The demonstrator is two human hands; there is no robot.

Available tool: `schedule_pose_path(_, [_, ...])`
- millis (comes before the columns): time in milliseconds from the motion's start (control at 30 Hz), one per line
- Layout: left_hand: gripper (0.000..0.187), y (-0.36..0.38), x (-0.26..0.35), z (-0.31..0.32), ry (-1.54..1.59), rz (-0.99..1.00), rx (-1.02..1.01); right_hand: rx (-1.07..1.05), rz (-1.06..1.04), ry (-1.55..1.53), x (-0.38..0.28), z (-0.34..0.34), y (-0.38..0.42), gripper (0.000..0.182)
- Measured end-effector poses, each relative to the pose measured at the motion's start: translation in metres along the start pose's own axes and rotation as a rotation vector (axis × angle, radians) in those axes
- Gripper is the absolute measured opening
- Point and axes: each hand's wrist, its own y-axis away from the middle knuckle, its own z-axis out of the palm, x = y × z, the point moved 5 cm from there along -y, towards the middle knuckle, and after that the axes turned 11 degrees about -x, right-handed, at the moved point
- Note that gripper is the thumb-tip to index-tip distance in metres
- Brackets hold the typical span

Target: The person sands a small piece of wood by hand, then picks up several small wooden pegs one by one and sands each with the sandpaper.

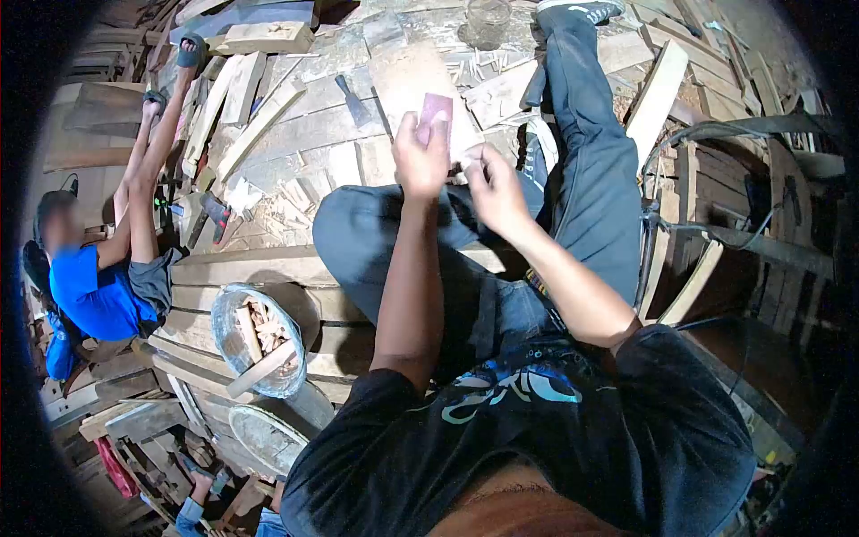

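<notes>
My left hand (420, 161) is closed on a flat reddish-pink piece that looks like sandpaper (437, 107), held between thumb and fingers. Behind it a pale wooden board (403, 72) slants away, beyond my bent leg. Just right of the board's near end, my right hand (494, 188) has its fingertips pinched together. Whatever sits in that pinch is too small to make out. A dark, flat-ended tool (353, 101) lies on the planks left of the board.
A bucket (220, 327) with wood scraps stands at my left, beside a round pale lid or basin (259, 438). Wood strips (259, 125) and chips (291, 206) litter the planks. Another person in a blue shirt (98, 291) sits at left. A clear container (488, 20) stands at the back.
</notes>
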Motion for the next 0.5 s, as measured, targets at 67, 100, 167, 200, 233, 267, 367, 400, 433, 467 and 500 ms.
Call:
schedule_pose_path(67, [0.026, 0.002, -0.006, 0.005, -0.005, 0.050, -0.080, 0.011, 0.032, -0.052, 0.010, -0.006, -0.008, 0.011])
schedule_pose_path(100, [0.026, 0.004, -0.005, 0.010, 0.011, 0.102, -0.160, 0.030, -0.028, -0.072, 0.009, -0.008, -0.010, 0.011])
schedule_pose_path(167, [0.027, 0.005, -0.006, 0.005, -0.039, 0.082, 0.003, -0.029, -0.056, -0.066, 0.008, 0.000, -0.002, 0.010])
schedule_pose_path(200, [0.031, 0.003, -0.001, 0.002, 0.019, 0.029, 0.019, -0.019, -0.008, -0.060, 0.000, -0.001, -0.002, 0.009])
schedule_pose_path(233, [0.034, 0.002, 0.004, -0.004, 0.073, -0.025, 0.037, -0.011, 0.039, -0.058, -0.004, 0.000, 0.000, 0.009])
schedule_pose_path(267, [0.031, 0.008, 0.009, 0.000, 0.184, -0.015, -0.007, -0.006, 0.053, -0.093, 0.005, 0.000, -0.004, 0.009])
schedule_pose_path(367, [0.024, 0.003, -0.014, 0.009, 0.005, 0.024, -0.130, -0.003, 0.000, -0.072, 0.011, -0.005, -0.008, 0.010])
schedule_pose_path(400, [0.024, 0.001, -0.010, 0.004, -0.001, 0.053, -0.029, -0.014, -0.002, -0.069, 0.010, 0.001, -0.003, 0.011])
schedule_pose_path(433, [0.024, -0.001, -0.008, -0.001, -0.009, 0.078, 0.074, -0.027, 0.000, -0.067, 0.009, 0.005, 0.001, 0.011])
schedule_pose_path(467, [0.025, -0.001, -0.006, -0.003, -0.048, 0.068, 0.102, -0.032, 0.023, -0.056, 0.009, 0.003, 0.001, 0.011])
schedule_pose_path(500, [0.026, 0.002, -0.006, 0.000, -0.032, 0.085, 0.036, -0.045, 0.117, -0.081, 0.019, 0.002, -0.004, 0.012])
